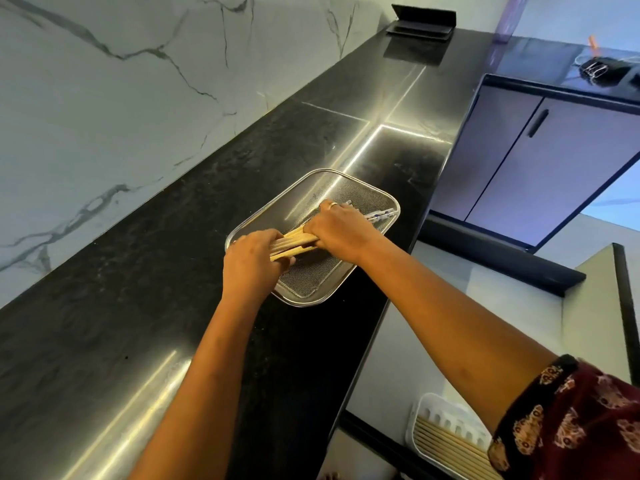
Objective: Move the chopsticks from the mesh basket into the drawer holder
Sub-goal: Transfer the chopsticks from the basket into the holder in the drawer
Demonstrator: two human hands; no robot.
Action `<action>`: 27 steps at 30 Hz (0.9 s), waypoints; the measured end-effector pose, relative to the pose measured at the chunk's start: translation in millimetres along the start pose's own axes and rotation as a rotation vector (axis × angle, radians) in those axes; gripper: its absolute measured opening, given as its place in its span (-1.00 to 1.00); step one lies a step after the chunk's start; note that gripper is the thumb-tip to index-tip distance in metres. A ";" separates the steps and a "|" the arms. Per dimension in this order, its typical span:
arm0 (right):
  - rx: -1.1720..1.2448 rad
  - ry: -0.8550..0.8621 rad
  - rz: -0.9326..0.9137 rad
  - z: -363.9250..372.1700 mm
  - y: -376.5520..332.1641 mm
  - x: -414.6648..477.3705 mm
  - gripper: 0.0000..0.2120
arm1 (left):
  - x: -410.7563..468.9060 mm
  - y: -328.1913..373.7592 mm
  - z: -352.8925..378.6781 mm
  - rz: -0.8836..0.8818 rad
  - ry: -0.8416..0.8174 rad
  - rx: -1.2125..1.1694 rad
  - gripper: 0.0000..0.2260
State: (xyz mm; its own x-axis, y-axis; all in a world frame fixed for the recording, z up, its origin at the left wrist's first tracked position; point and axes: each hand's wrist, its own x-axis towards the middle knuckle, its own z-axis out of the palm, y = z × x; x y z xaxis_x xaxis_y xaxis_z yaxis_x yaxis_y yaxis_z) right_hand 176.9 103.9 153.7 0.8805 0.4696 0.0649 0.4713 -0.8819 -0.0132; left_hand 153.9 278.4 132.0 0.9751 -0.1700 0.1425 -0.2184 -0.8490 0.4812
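- The chopsticks (294, 241) are a bundle of pale wooden sticks — light, stiff and smooth, so my judgement is that single sticks could slide out of a loose bundle and scatter.
- Best taken at two places along their length, near each end, so the bundle stays parallel and none tips out; that is roughly how they are held now.
- The left hand (251, 263) is closed around the near end of the bundle, and the right hand (337, 230), wearing a ring, is closed over the far part.
- The bundle lies inside the mesh basket (360, 188), at or just above its floor — whether it is lifted clear I cannot tell.
- Beyond the right hand, decorated tips with bluish markings poke out towards the basket's far rim.
- The basket, a shallow rectangular metal sieve, sits on the black stone counter (138, 306) near its front edge.
- The drawer holder (446, 431), a white slotted tray already holding a row of similar sticks, lies below the counter at the lower right, well apart from the basket.
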 end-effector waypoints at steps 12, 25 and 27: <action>1.433 -0.339 0.405 -47.7 23.0 -63.1 -0.78 | 0.0 95.8 8.5 -0.088 -0.280 -1.409 -0.84; 2.116 -0.117 0.776 55.0 56.5 -202.9 -0.47 | -0.1 156.2 72.8 -0.441 -0.109 -1.644 -0.84; 2.296 0.179 0.923 70.1 53.3 -217.0 -0.36 | -2.4 165.9 82.0 -0.439 -0.072 -1.601 -0.76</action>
State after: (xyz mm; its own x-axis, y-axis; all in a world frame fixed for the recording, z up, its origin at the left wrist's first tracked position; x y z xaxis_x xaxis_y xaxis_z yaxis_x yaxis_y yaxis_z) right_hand 14.5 -42.1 69.0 0.8472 0.0660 -0.5272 -0.4321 0.6629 -0.6114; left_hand 118.5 96.9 140.5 0.9588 -0.1327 -0.2512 0.2837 0.4967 0.8203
